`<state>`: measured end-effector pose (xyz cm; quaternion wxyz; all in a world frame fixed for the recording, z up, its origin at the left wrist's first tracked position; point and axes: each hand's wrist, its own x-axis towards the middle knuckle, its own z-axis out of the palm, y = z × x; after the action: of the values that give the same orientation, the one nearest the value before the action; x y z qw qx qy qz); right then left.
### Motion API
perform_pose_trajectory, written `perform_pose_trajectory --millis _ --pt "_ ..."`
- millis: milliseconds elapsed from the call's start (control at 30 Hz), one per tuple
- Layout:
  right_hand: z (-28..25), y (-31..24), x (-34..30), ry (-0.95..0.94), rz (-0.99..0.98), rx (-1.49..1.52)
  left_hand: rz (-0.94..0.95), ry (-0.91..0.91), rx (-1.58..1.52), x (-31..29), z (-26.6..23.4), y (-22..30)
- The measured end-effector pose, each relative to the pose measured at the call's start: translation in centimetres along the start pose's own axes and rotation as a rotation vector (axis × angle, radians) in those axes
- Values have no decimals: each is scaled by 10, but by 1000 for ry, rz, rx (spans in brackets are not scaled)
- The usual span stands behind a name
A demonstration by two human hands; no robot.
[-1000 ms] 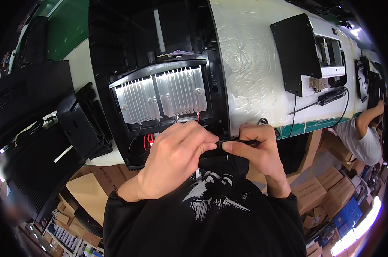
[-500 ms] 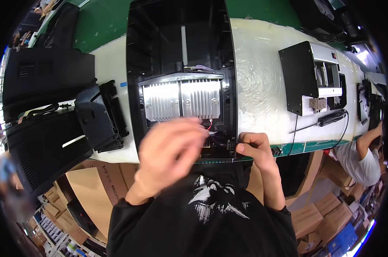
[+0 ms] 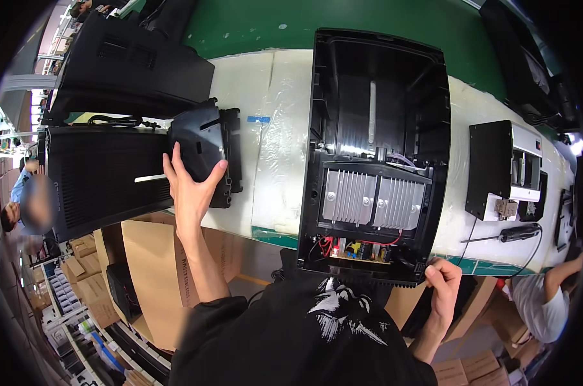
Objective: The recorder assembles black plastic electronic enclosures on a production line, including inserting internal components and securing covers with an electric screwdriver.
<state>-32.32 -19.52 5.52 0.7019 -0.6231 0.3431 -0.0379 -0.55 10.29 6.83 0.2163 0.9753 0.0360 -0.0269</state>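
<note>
My left hand point(image 3: 192, 190) is stretched over a dark plastic part point(image 3: 198, 141), with its thumb at the right edge and its fingers spread at the left. My right hand point(image 3: 443, 278) is closed, thumb against fingers, at the near right corner of an open black housing point(image 3: 438, 193). Two finned metal heat sinks point(image 3: 348, 197) sit side by side in the housing. Along its near end lies a circuit board point(image 3: 362, 252) with red wires and a small red light.
Large black cases point(image 3: 111, 177) stand at the left of the white-covered bench point(image 3: 282, 154). To the right are a black-and-silver device point(image 3: 491, 170) and a black-handled tool point(image 3: 522, 233) with a cord. Cardboard boxes point(image 3: 159, 270) stand below the bench; a person point(image 3: 542, 302) is at the right.
My left hand has moved from over the housing to the dark plastic part at the left. The view has turned left, while my right hand stays at the housing's corner.
</note>
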Motion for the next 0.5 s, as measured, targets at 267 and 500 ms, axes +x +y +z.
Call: perform_pose_trajectory --millis 267,500 --pt "0 -6 1 207 -55 34 101 9 258 5 13 3" --pt "-7 -26 10 289 -105 -133 257 205 -192 -1 -5 9"
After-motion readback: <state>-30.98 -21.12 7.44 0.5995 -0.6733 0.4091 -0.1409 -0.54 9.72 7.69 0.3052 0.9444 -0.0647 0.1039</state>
